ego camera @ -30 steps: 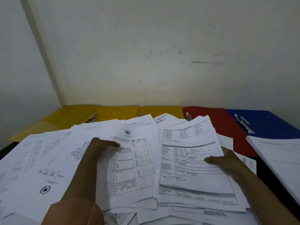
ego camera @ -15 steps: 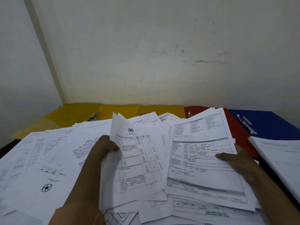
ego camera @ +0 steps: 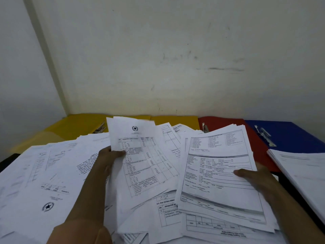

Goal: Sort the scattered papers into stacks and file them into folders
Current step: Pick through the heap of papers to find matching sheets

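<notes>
My left hand (ego camera: pixel 107 161) grips the left edge of a few sheets with a star emblem and a table (ego camera: pixel 140 161), lifted and tilted up off the pile. My right hand (ego camera: pixel 255 178) holds a stack of printed forms (ego camera: pixel 219 169) by its right edge, thumb on top, raised slightly above the heap. Scattered papers (ego camera: pixel 44 182) cover the desk to the left and below both hands. Along the wall lie yellow folders (ego camera: pixel 82 124), a red folder (ego camera: pixel 223 122) and a blue folder (ego camera: pixel 290 134), each open and flat with a metal fastener.
A neat stack of sheets (ego camera: pixel 302 168) sits at the right, overlapping the blue folder. The white wall (ego camera: pixel 158 59) rises directly behind the folders, with a corner at the left. A dark desk edge (ego camera: pixel 288 189) shows beside my right forearm.
My left hand has lifted the emblem sheets up and away from the pile, tilting them upright. The form stack in my right hand has risen a little.
</notes>
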